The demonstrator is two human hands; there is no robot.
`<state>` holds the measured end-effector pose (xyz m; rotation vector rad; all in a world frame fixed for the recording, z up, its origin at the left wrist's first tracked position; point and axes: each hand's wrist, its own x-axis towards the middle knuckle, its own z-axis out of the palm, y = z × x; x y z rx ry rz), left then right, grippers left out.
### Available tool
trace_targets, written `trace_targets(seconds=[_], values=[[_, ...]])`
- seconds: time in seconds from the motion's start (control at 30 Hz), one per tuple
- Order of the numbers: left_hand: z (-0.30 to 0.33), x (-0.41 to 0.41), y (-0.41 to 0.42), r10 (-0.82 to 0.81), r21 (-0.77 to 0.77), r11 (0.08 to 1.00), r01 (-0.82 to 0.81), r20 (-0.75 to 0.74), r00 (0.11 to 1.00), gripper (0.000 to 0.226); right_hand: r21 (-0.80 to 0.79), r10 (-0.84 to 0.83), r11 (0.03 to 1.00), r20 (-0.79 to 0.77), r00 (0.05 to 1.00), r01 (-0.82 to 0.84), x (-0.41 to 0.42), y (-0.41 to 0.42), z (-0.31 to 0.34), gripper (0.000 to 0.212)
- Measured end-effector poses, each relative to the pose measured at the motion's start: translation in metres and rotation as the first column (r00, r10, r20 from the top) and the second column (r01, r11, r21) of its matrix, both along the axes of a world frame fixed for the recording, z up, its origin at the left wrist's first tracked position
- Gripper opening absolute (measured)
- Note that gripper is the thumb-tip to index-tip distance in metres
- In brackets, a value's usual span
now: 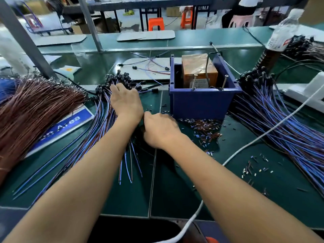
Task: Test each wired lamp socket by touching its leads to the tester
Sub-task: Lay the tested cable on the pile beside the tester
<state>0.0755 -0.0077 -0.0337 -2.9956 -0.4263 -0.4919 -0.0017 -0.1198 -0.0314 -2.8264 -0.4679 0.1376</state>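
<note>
A heap of black lamp sockets [121, 78] with blue and brown leads [103, 118] fans out on the green bench, left of centre. My left hand [125, 102] reaches into the heap, fingers curled over the sockets. My right hand [160, 130] sits just behind my left wrist, curled down onto the leads; its fingertips are hidden. The tester is a blue bin [201, 104] holding an orange unit [198, 67], with two upright screws [194, 81] at its front rim. Neither hand is at the tester.
A second socket bundle [273, 113] lies to the right of the bin. A thick brown wire bundle [31, 106] and a blue sign [70, 123] lie on the left. Wire trimmings [206, 130] litter the bench in front of the bin. A white cable [263, 135] crosses diagonally, and a bottle [284, 30] stands far right.
</note>
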Motion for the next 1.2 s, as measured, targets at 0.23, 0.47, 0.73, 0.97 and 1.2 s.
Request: trace_targets(seconds=[0.23, 0.47, 0.73, 0.97, 1.2], values=[[-0.008, 0.011, 0.002, -0.018, 0.033, 0.999, 0.018, 0.007, 1.0, 0.03, 0.033, -0.003, 0.999, -0.011, 1.0, 0.003, 0.001, -0.001, -0.004, 0.027], [-0.002, 0.017, 0.007, -0.118, 0.072, 0.989, 0.129, -0.143, 0.983, 0.029, 0.044, 0.02, 0.999, 0.021, 1.0, -0.021, 0.006, -0.003, -0.01, 0.03], [-0.001, 0.018, 0.007, -0.337, -0.052, 0.942, 0.333, -0.148, 0.93, 0.04, 0.053, 0.049, 0.997, 0.039, 0.998, -0.051, 0.007, -0.006, -0.01, 0.03], [-0.006, 0.019, 0.004, -0.411, -0.007, 0.911, 0.412, -0.093, 0.907, 0.03, 0.042, 0.041, 0.998, -0.008, 0.999, -0.041, 0.005, -0.007, -0.004, 0.03], [-0.002, 0.014, 0.007, -0.322, -0.354, 0.855, 0.379, 0.212, 0.923, 0.022, 0.029, 0.051, 0.998, -0.038, 0.998, -0.05, 0.004, -0.01, 0.001, 0.03]])
